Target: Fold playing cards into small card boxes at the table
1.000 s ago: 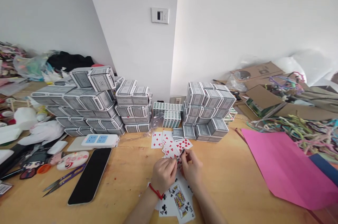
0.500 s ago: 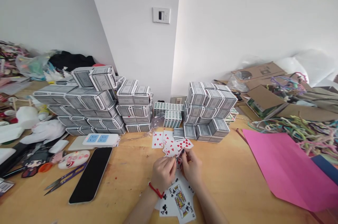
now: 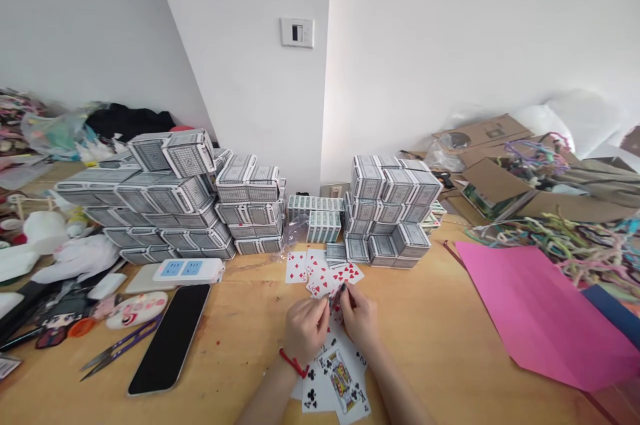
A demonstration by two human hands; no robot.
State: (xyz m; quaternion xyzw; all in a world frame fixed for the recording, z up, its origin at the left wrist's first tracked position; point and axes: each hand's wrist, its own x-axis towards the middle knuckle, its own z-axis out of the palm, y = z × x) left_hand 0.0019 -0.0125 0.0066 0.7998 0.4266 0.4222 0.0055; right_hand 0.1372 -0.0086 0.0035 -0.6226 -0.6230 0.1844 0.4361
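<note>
My left hand [image 3: 306, 325] and right hand [image 3: 361, 318] are pinched, contents indiscernible, over playing cards [image 3: 343, 381] at lower centre, which I judge light, flexible, slick and best held by opposite edges.

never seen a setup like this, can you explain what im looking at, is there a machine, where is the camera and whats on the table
There is no machine here: a person works with two bare hands. The camera is worn on the head, looking forward and down. On the wooden table, loose playing cards lie under and in front of the hands, with stacks of patterned blocks behind. A phone and snips lie to the left, a pink sheet to the right. The left hand and right hand have their fingertips pinched close together; what is between them is too small to make out.
</note>
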